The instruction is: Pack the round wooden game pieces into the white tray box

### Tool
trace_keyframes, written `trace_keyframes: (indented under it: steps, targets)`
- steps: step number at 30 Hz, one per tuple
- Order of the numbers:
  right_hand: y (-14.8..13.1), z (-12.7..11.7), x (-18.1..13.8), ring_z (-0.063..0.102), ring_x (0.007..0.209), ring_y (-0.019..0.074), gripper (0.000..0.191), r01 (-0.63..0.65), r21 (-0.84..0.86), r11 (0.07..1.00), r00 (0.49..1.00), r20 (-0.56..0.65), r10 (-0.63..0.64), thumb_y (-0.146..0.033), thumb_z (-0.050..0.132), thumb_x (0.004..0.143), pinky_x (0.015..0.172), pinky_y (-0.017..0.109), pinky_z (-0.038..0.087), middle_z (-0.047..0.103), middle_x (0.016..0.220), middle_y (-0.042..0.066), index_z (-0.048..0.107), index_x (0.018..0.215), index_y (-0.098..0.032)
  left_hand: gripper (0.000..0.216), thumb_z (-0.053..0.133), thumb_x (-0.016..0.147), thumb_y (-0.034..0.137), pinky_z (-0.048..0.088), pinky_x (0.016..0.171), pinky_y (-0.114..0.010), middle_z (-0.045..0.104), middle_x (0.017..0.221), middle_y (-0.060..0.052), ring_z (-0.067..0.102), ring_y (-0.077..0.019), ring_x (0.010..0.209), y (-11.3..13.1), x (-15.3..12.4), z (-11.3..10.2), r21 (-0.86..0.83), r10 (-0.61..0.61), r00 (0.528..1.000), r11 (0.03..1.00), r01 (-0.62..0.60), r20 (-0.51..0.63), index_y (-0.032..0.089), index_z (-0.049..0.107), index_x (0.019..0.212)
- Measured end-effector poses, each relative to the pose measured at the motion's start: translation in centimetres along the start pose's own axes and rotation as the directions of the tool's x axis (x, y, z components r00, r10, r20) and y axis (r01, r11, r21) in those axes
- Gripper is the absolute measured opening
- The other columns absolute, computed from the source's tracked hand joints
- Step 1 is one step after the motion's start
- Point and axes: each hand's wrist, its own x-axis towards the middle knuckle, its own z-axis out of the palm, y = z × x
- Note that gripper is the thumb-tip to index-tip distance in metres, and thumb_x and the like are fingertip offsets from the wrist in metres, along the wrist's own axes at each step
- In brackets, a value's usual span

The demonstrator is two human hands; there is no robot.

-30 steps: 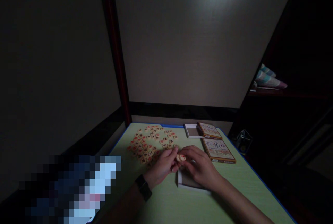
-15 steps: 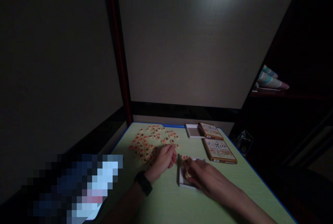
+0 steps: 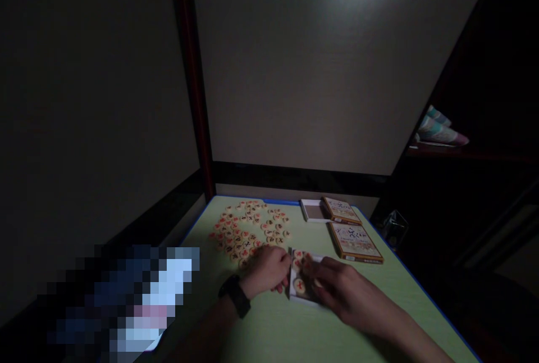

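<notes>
Showing red characters, round cream pieces [image 3: 299, 285] lie between left hand [image 3: 268, 268] and right hand [image 3: 346, 289], each grip unclear.

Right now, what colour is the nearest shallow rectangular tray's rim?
White tray rim, seen in the head view.

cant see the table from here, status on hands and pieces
Right hand over near tray, grip unclear. Left hand beside it, fingers curled. Some pieces in tray, many loose on table. Right hand hides part of tray.
</notes>
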Motion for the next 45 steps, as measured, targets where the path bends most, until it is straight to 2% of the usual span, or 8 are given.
trace_keyframes:
  steps: [4, 9, 17, 25, 28, 31, 36, 45]
  targets:
    - [-0.3, 0.0, 0.7, 0.066, 0.084, 0.0187, 0.018, 0.031, -0.118, 0.993, 0.99, 0.141, -0.014, -0.015, 0.051, 0.09, 0.074, 0.026, 0.046, 0.071, 0.095, 0.008, 0.069, 0.088, -0.017, 0.038, 0.035, 0.095, 0.022, 0.037, 0.038, -0.019, 0.054, 0.05, 0.003, 0.047, -0.008, 0.034, 0.2, -0.2, 0.2, 0.007, -0.032, 0.998, 0.999, 0.031, 0.058, 0.018, 0.047, 0.06]
    - [-0.7, 0.5, 2.3, 0.068, 0.081, 0.0214, 0.016, 0.012, -0.27, 0.963, 0.982, 0.187, 0.04, -0.018, 0.058, 0.084, 0.069, 0.028, 0.044, 0.074, 0.092, 0.01, 0.073, 0.088, -0.016, 0.036, 0.037, 0.093, 0.021, 0.035, 0.037, -0.017, 0.052, 0.048, 0.004, 0.047, -0.0074, 0.035, -0.2, -0.2, 0.2, 0.04, 0.003, 0.998, 0.999, -0.005, 0.06, 0.017, 0.048, 0.059]
    - [-0.8, 0.9, 3.5, 0.069, 0.075, 0.0228, 0.016, 0.022, -0.356, 0.934, 0.992, 0.124, 0.024, -0.022, 0.059, 0.082, 0.061, 0.028, 0.042, 0.075, 0.087, 0.01, 0.074, 0.082, -0.018, 0.035, 0.038, 0.09, 0.018, 0.036, 0.038, -0.017, 0.051, 0.047, 0.004, 0.047, -0.0077, 0.036, 0.6, -0.7, -0.2, 0.032, -0.001, 0.998, 0.999, -0.001, 0.065, 0.018, 0.045, 0.056]
    - [-1.2, 1.1, 3.8, 0.069, 0.076, 0.0241, 0.015, -0.014, -0.383, 0.924, 0.993, 0.1, 0.057, -0.02, 0.057, 0.084, 0.064, 0.03, 0.044, 0.074, 0.092, 0.013, 0.071, 0.083, -0.017, 0.035, 0.039, 0.09, 0.019, 0.04, 0.042, -0.019, 0.051, 0.047, 0.003, 0.049, -0.0092, 0.037, 0.2, -0.6, -0.1, 0.035, 0.007, 0.998, 0.999, -0.009, 0.064, 0.018, 0.046, 0.056]
    - [-1.2, 0.5, 3.4, 0.069, 0.075, 0.0227, 0.014, -0.035, -0.34, 0.94, 0.992, 0.101, 0.073, -0.021, 0.056, 0.085, 0.062, 0.028, 0.042, 0.074, 0.089, 0.011, 0.07, 0.086, -0.018, 0.036, 0.039, 0.09, 0.019, 0.038, 0.04, -0.019, 0.05, 0.046, 0.004, 0.048, -0.0087, 0.036, -0.1, -0.4, 0.1, 0.037, 0.018, 0.998, 0.999, -0.02, 0.065, 0.018, 0.045, 0.055]
    - [-0.9, -0.1, 2.8, 0.067, 0.074, 0.0195, 0.016, -0.049, -0.19, 0.981, 0.997, 0.051, 0.06, -0.014, 0.056, 0.083, 0.063, 0.026, 0.042, 0.074, 0.089, 0.007, 0.068, 0.093, -0.019, 0.035, 0.04, 0.09, 0.021, 0.038, 0.04, -0.02, 0.05, 0.046, 0.004, 0.048, -0.0093, 0.035, -0.3, -0.1, 0.2, 0.023, 0.007, 0.998, 1.0, -0.009, 0.065, 0.018, 0.046, 0.055]
    - [0.5, 1.2, 2.4, 0.066, 0.089, 0.0185, 0.033, 0.004, 0.053, 0.999, 0.999, -0.042, -0.002, 0.001, 0.058, 0.073, 0.078, 0.024, 0.047, 0.07, 0.1, 0.006, 0.067, 0.099, -0.018, 0.036, 0.04, 0.09, 0.024, 0.04, 0.04, -0.019, 0.051, 0.046, 0.004, 0.048, -0.009, 0.036, -0.3, -0.1, 0.2, 0.021, -0.002, 0.998, 1.0, 0.001, 0.063, 0.018, 0.047, 0.055]
    - [2.0, 3.5, 3.0, 0.061, 0.102, 0.0229, 0.025, 0.105, 0.065, 0.992, 0.986, -0.133, -0.096, -0.003, 0.068, 0.074, 0.087, 0.031, 0.049, 0.067, 0.102, 0.007, 0.075, 0.091, -0.02, 0.034, 0.04, 0.089, 0.027, 0.043, 0.044, -0.021, 0.052, 0.047, 0.002, 0.05, -0.0104, 0.039, -0.3, -0.2, 0.1, 0.039, 0.021, 0.999, 0.999, -0.022, 0.05, 0.018, 0.049, 0.057]
